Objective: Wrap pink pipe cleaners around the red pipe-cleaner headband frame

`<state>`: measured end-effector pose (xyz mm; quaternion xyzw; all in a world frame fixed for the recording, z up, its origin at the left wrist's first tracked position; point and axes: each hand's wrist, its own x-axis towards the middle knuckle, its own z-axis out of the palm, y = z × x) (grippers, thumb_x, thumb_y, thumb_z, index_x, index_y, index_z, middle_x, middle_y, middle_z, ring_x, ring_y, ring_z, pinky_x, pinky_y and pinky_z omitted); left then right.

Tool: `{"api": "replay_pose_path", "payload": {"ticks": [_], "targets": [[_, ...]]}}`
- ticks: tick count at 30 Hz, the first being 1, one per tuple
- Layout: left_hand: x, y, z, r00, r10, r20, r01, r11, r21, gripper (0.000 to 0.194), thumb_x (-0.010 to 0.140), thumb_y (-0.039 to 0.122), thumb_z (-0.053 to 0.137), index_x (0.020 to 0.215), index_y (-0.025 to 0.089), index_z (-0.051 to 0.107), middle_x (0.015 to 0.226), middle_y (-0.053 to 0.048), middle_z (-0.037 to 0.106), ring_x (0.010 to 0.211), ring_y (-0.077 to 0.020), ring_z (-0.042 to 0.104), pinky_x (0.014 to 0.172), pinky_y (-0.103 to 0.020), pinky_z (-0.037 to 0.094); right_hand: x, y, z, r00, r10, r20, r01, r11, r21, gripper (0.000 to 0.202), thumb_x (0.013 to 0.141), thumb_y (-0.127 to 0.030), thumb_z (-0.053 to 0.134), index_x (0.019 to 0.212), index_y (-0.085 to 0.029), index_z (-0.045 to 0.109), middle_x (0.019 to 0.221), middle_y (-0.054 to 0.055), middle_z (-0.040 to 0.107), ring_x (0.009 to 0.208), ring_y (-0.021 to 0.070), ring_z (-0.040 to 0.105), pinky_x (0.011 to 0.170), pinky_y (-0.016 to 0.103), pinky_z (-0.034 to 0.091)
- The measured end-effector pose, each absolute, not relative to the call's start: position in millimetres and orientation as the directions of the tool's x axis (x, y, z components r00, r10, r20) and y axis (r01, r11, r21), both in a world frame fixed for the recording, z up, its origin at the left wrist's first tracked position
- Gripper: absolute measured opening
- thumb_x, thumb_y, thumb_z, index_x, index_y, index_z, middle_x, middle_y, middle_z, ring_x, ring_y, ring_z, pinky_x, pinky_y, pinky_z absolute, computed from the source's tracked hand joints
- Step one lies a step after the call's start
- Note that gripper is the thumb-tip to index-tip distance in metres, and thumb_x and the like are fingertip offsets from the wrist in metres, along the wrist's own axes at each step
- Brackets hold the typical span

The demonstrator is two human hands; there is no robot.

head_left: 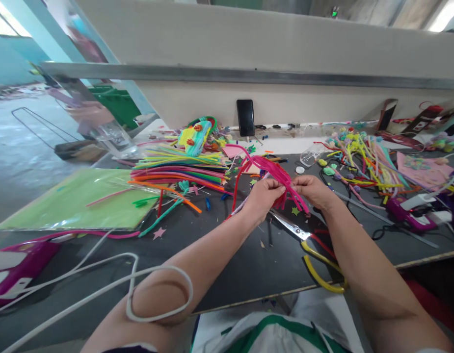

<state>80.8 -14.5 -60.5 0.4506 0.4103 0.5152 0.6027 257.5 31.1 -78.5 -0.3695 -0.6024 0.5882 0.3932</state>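
Note:
A bundle of bright pink pipe cleaners (pixel 274 169) is bent into a curved shape above the table's middle. My left hand (pixel 265 195) is closed on the bundle, thumb and fingers pinching it near its lower end. From the other side, my right hand (pixel 310 190) pinches at the pink stems; the fingertips are partly hidden by the strands. Red pipe cleaners (pixel 237 186) hang down left of the bundle. Right below the hands lie scissors (pixel 298 233) with yellow handles, blades slightly apart. A green star (pixel 295 211) lies near the blades.
Left are stacked coloured pipe cleaners (pixel 178 171) and a green sheet (pixel 79 201) in plastic. A phone (pixel 245 117) leans at the back. Right are more pipe cleaners (pixel 374 157) and a purple power strip (pixel 414 215). A white cable (pixel 134 264) loops across my left forearm. A person stands far left.

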Motion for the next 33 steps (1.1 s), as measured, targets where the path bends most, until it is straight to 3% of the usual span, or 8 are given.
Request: {"api": "replay_pose_path", "payload": {"ticks": [7,16,25,28,33], "targets": [[80,-15,-58,0.164,0.986,-0.041,-0.301,0.089,0.949,0.015,0.061,0.022,0.071,0.067,0.011,0.062,0.058,0.0,0.06,0.051,-0.0071,0.051,0.056,-0.021,0.041,255,31,-77,-0.4,0.905,0.145,-0.007,0.155,-0.988,0.02,0.06,-0.033,0.08,0.072,-0.019,0.071,0.071,-0.002,0.065,0.067,0.0122,0.056,0.07,0.026,0.044],[78,-13,-61,0.181,0.983,-0.022,-0.271,0.071,0.96,0.015,0.061,0.021,0.071,0.066,0.012,0.062,0.058,0.001,0.058,0.05,-0.0068,0.049,0.054,-0.021,0.039,254,29,-77,-0.394,0.903,0.172,-0.016,0.18,-0.983,0.02,0.062,-0.034,0.079,0.068,-0.019,0.069,0.066,-0.002,0.062,0.063,0.0116,0.054,0.067,0.026,0.043],[76,-13,-63,0.13,0.989,0.071,-0.254,-0.036,0.967,0.027,0.06,0.033,0.076,0.065,0.012,0.06,0.058,0.002,0.055,0.051,-0.0054,0.043,0.051,-0.019,0.033,244,24,-73,-0.33,0.924,0.195,0.062,0.227,-0.972,0.025,0.064,-0.04,0.075,0.069,-0.018,0.064,0.067,-0.002,0.058,0.064,0.0129,0.05,0.065,0.027,0.04],[76,-12,-65,0.122,0.985,0.118,-0.281,-0.08,0.956,0.025,0.062,0.032,0.075,0.066,0.012,0.06,0.06,0.003,0.056,0.053,-0.0054,0.045,0.053,-0.019,0.035,238,21,-72,-0.305,0.924,0.23,0.082,0.266,-0.961,0.026,0.067,-0.042,0.072,0.07,-0.019,0.061,0.068,-0.002,0.056,0.064,0.0132,0.049,0.065,0.027,0.039],[78,-9,-64,0.032,0.998,0.059,-0.357,-0.044,0.933,0.017,0.057,0.02,0.074,0.065,0.012,0.061,0.06,0.003,0.059,0.056,-0.0071,0.051,0.058,-0.02,0.04,230,17,-70,-0.268,0.911,0.312,0.186,0.367,-0.911,0.027,0.073,-0.042,0.066,0.069,-0.02,0.053,0.067,-0.002,0.049,0.064,0.0132,0.043,0.062,0.026,0.036]]}}
